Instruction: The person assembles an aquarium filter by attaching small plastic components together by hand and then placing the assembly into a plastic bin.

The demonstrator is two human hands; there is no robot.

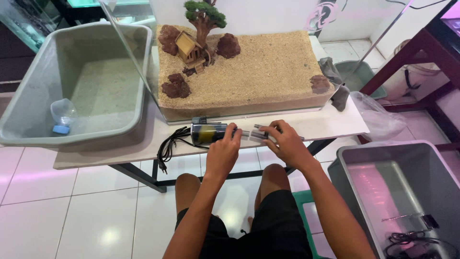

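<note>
Centrally, the glass aquarium [249, 67] sits on the white tabletop [120, 148], its sand bed dressed with dark rocks, a small wooden hut [190, 48] and a model tree [205, 17] toward its far left corner, likely grouped there to leave the rest of the sand open. Left of the aquarium, a grey plastic tub [76, 81] holds sand and a cut bottle [62, 115]. In front of the aquarium, near the tabletop's edge, lies the small aquarium filter pump [208, 133], its long axis running left to right, parallel to the front glass. Its black cord [167, 148] trails off its left end, and its clear outlet end points right. The left hand [223, 151] has its fingers closed around the pump's body, apparently steadying it, while the right hand [287, 141] pinches the clear attachment piece [256, 134] at the pump's right end, lined up along the same axis.
</note>
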